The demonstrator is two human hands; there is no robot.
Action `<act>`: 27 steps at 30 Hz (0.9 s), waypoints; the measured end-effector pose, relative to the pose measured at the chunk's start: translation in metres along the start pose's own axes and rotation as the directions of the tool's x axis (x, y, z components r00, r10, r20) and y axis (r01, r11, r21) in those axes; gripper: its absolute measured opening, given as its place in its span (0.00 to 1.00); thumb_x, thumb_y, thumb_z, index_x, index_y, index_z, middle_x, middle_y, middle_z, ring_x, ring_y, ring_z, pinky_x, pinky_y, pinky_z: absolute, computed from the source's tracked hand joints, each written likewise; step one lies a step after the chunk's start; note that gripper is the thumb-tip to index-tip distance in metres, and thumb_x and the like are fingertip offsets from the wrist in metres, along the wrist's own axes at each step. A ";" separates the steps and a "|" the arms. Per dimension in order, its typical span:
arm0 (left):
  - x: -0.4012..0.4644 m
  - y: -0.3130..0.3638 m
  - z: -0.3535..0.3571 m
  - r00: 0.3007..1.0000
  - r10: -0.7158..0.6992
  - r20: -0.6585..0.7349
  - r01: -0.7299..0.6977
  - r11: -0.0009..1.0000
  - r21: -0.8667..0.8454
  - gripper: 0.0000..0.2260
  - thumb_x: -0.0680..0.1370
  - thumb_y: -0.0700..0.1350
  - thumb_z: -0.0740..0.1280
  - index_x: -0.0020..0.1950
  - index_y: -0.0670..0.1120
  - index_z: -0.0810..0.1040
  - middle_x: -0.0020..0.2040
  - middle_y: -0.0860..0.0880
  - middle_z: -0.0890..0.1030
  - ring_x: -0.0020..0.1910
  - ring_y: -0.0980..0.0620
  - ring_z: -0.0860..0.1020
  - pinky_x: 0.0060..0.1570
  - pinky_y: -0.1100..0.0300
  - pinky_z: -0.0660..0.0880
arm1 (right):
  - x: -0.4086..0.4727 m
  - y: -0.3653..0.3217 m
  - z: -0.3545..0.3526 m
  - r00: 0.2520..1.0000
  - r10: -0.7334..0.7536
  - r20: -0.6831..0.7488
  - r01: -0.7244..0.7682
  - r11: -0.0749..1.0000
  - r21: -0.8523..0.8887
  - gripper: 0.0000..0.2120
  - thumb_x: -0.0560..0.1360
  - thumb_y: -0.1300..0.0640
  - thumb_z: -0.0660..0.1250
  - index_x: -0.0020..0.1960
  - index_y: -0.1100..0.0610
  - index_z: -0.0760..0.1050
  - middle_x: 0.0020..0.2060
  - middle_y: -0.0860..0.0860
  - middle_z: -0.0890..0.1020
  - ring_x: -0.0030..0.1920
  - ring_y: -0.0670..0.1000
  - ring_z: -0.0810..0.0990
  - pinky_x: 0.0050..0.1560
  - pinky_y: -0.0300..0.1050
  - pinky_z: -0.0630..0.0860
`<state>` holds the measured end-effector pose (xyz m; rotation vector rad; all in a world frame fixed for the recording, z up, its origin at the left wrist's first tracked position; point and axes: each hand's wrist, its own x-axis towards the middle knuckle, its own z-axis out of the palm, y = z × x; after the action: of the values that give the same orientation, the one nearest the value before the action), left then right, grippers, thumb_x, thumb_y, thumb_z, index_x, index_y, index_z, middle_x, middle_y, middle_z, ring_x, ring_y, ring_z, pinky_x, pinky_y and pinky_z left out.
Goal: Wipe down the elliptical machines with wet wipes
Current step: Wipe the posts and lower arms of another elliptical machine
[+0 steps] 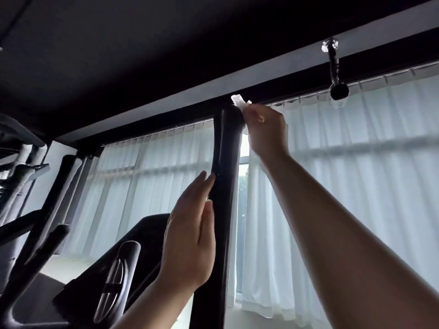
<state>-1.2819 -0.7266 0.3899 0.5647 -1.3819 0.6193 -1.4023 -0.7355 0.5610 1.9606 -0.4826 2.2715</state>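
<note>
Black and glossy, the tall handle bar (224, 186) of an elliptical machine rises up the middle of the frame, from the bottom edge to a rounded top just above centre. I am looking upward at it from below.

My right hand (266, 129) reaches up on the right of the bar's top end, my bare forearm stretching from the lower right corner. Its fingers are curled and pinch a small white wet wipe (240, 102), which pokes out above my knuckles and touches the right side of the bar's rounded tip.

My left hand (190, 233) is lower, at centre frame, coming up from the bottom edge. Its fingers are straight and held together, the palm lying flat against the left side of the bar; it does not wrap round it. My two hands are well apart, one at the top of the bar and one partway down.

Behind the bar, sheer white curtains (344, 174) cover a bright window across the middle and right of the frame, with a narrow gap just right of the bar. A dark ceiling fills the top. In the upper right, a small black fixture (338, 90) hangs from the beam. At lower left are the machine's dark console (114, 269) and more black handles (42, 243), partly in shadow.
</note>
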 end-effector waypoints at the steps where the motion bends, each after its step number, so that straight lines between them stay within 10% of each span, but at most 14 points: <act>1: -0.001 0.001 0.000 1.000 -0.014 -0.010 0.014 1.000 -0.008 0.19 0.82 0.52 0.49 0.73 0.58 0.63 0.74 0.61 0.66 0.74 0.65 0.62 0.73 0.67 0.59 | -0.007 -0.002 0.000 0.999 0.008 -0.039 -0.007 1.000 0.014 0.10 0.81 0.53 0.63 0.45 0.53 0.81 0.31 0.43 0.75 0.40 0.47 0.73 0.35 0.34 0.66; 6: -0.015 0.007 -0.005 0.990 -0.135 0.046 0.139 0.982 -0.128 0.20 0.80 0.55 0.49 0.72 0.63 0.64 0.74 0.67 0.64 0.75 0.63 0.62 0.74 0.50 0.62 | -0.081 -0.009 0.003 0.992 -0.078 -0.102 0.087 0.993 0.085 0.10 0.81 0.57 0.63 0.54 0.50 0.83 0.50 0.40 0.83 0.50 0.39 0.79 0.44 0.22 0.69; 12: -0.071 0.001 -0.045 0.939 0.032 0.342 -0.046 0.998 0.035 0.24 0.83 0.59 0.49 0.80 0.60 0.52 0.80 0.61 0.53 0.79 0.58 0.53 0.73 0.37 0.58 | -0.166 0.008 -0.002 0.969 -0.219 -0.117 0.227 0.972 0.063 0.11 0.79 0.65 0.65 0.51 0.53 0.83 0.53 0.40 0.83 0.54 0.42 0.81 0.53 0.35 0.77; 18: -0.120 -0.001 -0.070 0.861 0.069 0.503 -0.135 0.986 0.097 0.28 0.84 0.61 0.47 0.81 0.49 0.52 0.81 0.54 0.53 0.79 0.53 0.54 0.75 0.42 0.55 | -0.236 0.015 -0.014 0.991 -0.005 -0.132 0.025 0.989 0.145 0.10 0.81 0.62 0.63 0.53 0.55 0.83 0.56 0.41 0.83 0.59 0.37 0.79 0.57 0.37 0.77; 27: -0.159 0.005 -0.095 0.810 0.011 0.587 0.104 0.981 -0.162 0.23 0.83 0.46 0.53 0.79 0.51 0.56 0.80 0.57 0.54 0.79 0.56 0.55 0.76 0.60 0.51 | -0.385 0.012 -0.025 0.987 0.078 -0.137 -0.071 0.996 0.053 0.12 0.80 0.52 0.61 0.60 0.52 0.79 0.62 0.42 0.80 0.62 0.44 0.79 0.58 0.35 0.76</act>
<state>-1.2304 -0.6682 0.2214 0.6664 -1.9817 0.2657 -1.3658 -0.6903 0.1795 1.8167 -0.4994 2.4666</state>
